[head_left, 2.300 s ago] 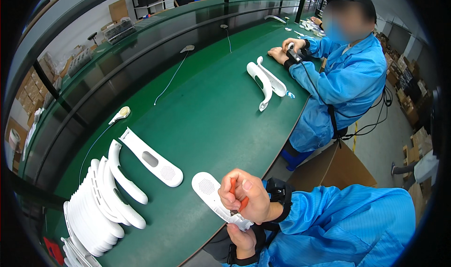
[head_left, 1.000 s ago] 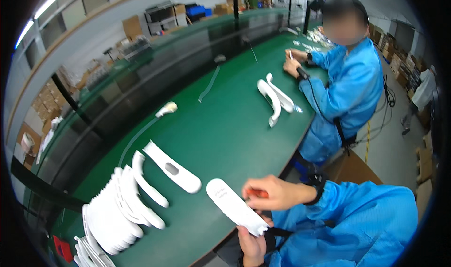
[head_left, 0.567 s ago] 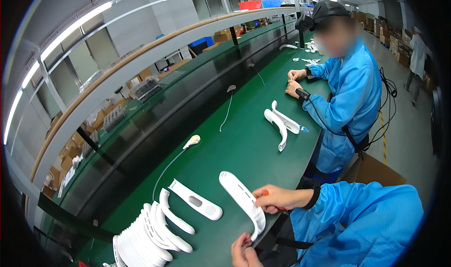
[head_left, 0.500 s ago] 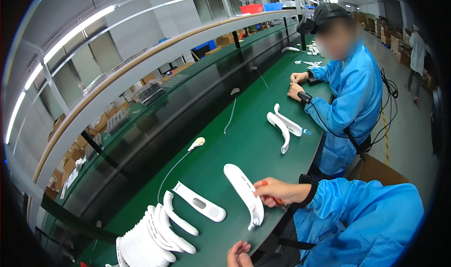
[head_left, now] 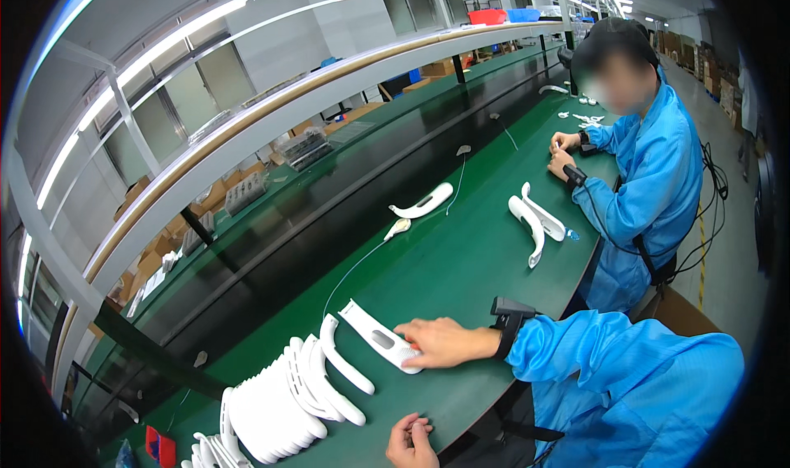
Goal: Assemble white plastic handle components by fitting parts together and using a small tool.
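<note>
My right hand reaches over the green work surface, its fingers closed on the near end of a flat white plastic shell with an oval slot. A small bit of red shows by the fingertips; what it belongs to is hidden. Near the front edge, my left hand has loosely curled fingers, the thumb apart, and nothing visible in it. Left of the shell, a curved white piece lies beside a tight row of similar white shells. Farther back rests another curved white shell.
Two white shells lie crossed toward the right. A co-worker in blue works at small white parts farther along. Thin cords lie on the surface. A red container stands at lower left, and a raised rail runs behind.
The curved shell my right hand held now lies farther back on the surface. My right hand has moved left onto the flat shell. The whole view has shifted.
</note>
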`<state>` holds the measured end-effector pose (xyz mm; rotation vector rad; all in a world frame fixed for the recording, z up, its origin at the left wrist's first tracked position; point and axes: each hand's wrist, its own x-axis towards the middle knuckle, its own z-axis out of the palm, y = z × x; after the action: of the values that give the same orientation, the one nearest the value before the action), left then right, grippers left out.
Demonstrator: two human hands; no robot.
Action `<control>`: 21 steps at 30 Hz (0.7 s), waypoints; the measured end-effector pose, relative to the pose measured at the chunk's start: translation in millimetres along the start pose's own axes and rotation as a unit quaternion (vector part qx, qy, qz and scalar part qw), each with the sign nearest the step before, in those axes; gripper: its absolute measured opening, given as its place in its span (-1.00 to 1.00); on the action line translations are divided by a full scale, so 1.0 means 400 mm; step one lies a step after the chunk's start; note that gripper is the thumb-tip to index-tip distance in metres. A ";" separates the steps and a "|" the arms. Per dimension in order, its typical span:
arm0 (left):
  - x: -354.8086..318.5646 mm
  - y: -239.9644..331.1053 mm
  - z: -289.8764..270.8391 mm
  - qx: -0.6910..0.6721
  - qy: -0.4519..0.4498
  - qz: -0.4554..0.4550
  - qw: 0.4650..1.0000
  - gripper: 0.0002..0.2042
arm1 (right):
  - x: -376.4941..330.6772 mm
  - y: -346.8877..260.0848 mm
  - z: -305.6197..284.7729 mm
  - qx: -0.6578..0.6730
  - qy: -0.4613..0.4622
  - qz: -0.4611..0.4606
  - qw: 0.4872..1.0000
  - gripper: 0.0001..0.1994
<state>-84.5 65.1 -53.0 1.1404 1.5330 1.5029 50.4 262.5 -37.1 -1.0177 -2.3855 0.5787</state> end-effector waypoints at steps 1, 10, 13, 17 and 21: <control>0.001 0.003 0.001 -0.008 0.003 -0.008 1.000 -0.83 | -0.012 -0.040 0.002 -0.032 -0.034 -0.002 0.999 -0.35; -0.018 -0.001 0.008 -0.030 0.001 -0.003 1.000 -0.82 | -0.092 0.003 -0.051 0.055 0.045 0.004 0.997 -0.58; -0.017 -0.010 0.013 -0.017 0.017 0.050 0.998 -0.74 | -0.164 0.014 -0.164 0.265 0.031 0.099 0.959 -0.66; -0.019 -0.011 0.010 0.030 0.027 0.089 0.995 -0.59 | -0.236 0.058 -0.247 0.469 -0.006 0.178 0.865 -0.68; -0.007 -0.011 0.007 0.059 0.017 0.162 0.985 -0.57 | -0.280 0.057 -0.275 0.550 -0.092 0.199 0.806 -0.65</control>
<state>-81.4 63.7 -58.0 1.4974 1.5291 1.6651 194.1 213.8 8.8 -0.8647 -1.4356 1.9660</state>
